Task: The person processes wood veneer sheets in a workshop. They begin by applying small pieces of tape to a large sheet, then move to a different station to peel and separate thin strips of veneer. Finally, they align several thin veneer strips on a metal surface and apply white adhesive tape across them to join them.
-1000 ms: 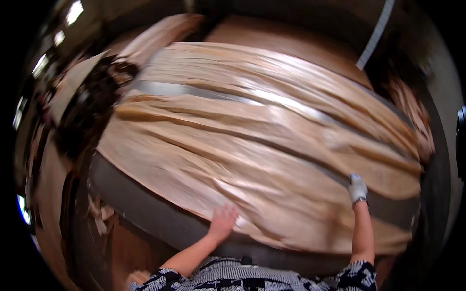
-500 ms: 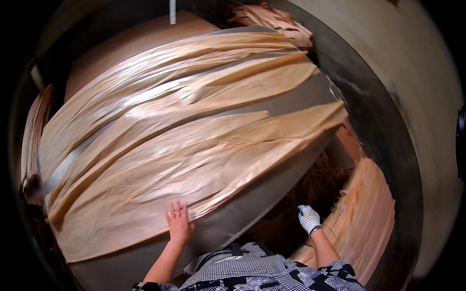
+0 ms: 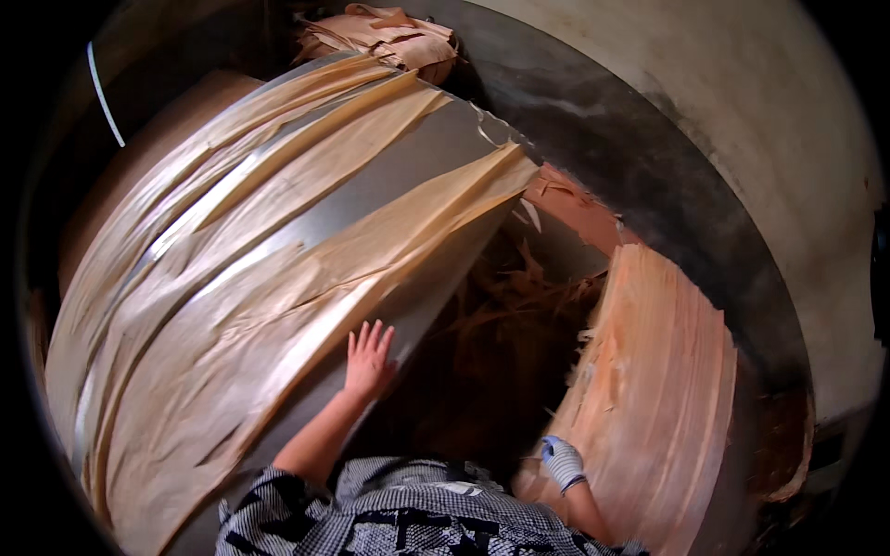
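Thin tan wood veneer sheets point(image 3: 278, 306) lie in wrinkled, overlapping strips across a grey metal tabletop point(image 3: 408, 157). My bare left hand point(image 3: 371, 360) is open, its fingers spread over the near edge of the sheets and the metal. On my right, a thick pile of pinkish-orange veneer point(image 3: 654, 380) has a ragged left side. My right hand point(image 3: 563, 461), in a white and blue glove, is at the near left edge of this pile with its fingers curled. Whether veneer is pinched in them is hidden.
Between tabletop and pile is a dark gap with veneer scraps point(image 3: 524, 278). A reddish sheet point(image 3: 579, 208) lies beyond it. Another bundle of veneer point(image 3: 380, 42) sits past the table's far end. A dark-based wall point(image 3: 593, 102) curves along the right. A thin white strip point(image 3: 105, 97) hangs upper left.
My view has turned to the right, so table and pile appear swung round. My right hand has moved from above the gap to the pile's edge. My left hand stays open at the table edge.
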A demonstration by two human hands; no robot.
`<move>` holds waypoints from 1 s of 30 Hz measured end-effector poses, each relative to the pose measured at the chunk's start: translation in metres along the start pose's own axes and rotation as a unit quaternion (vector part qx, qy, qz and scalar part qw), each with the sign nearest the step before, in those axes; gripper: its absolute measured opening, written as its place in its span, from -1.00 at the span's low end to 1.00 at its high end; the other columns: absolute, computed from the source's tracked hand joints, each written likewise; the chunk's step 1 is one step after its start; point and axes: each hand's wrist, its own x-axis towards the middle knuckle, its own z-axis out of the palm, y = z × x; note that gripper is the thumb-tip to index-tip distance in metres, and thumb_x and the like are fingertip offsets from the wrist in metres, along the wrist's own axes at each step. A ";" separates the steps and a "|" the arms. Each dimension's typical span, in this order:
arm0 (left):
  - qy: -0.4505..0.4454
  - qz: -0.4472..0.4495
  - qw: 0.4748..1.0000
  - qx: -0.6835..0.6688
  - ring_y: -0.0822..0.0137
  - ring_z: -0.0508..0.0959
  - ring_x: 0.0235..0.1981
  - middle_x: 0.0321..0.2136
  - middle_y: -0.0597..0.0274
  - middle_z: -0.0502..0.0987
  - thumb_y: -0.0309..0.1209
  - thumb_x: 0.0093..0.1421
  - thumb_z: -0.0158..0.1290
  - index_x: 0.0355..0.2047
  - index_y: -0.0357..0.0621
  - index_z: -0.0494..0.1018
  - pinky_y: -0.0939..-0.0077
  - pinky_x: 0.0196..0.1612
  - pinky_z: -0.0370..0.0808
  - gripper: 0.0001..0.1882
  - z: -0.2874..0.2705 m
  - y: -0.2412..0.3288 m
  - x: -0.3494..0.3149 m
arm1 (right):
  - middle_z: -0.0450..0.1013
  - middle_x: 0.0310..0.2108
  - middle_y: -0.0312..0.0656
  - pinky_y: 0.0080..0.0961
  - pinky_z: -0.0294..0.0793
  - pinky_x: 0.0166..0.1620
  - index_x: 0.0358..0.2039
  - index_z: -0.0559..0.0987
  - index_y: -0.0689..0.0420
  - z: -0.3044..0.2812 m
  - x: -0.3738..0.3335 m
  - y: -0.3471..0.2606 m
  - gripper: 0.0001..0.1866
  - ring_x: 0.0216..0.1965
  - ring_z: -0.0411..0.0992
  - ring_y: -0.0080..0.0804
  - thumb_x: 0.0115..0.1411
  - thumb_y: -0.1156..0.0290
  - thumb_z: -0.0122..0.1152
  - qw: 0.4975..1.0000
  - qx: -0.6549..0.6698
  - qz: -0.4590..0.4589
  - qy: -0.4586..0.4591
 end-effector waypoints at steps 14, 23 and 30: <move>-0.034 -0.004 0.999 0.033 0.13 -0.05 0.22 0.17 0.08 0.02 -0.23 -0.13 0.14 0.14 -0.10 0.03 0.22 0.22 -0.07 -0.17 0.086 0.054 0.332 | 0.46 -0.44 -0.04 -0.38 0.42 -0.31 -0.16 0.45 0.09 -0.094 0.261 0.096 -0.68 -0.44 0.43 -0.18 0.04 0.33 0.04 0.991 0.100 -0.088 0.025; 0.069 -0.245 0.964 0.078 0.09 0.13 0.14 0.06 0.10 0.20 -0.29 -0.14 0.18 -0.12 -0.16 0.25 0.14 0.14 0.07 -0.44 0.095 0.045 0.443 | 0.45 -0.39 0.01 -0.30 0.40 -0.27 -0.33 0.51 0.15 -0.107 0.348 0.280 -0.72 -0.38 0.44 -0.16 0.05 0.25 -0.05 0.989 0.091 0.098 -0.061; 0.101 -0.307 0.942 0.093 0.09 0.14 0.13 0.01 0.08 0.26 -0.28 -0.05 0.11 -0.26 -0.13 0.31 0.14 0.16 0.03 -0.64 0.104 0.077 0.545 | 0.42 -0.47 -0.07 -0.37 0.38 -0.40 -0.37 0.49 0.18 -0.159 0.534 0.346 -0.78 -0.49 0.39 -0.27 0.00 0.37 -0.03 0.977 0.110 0.129 -0.129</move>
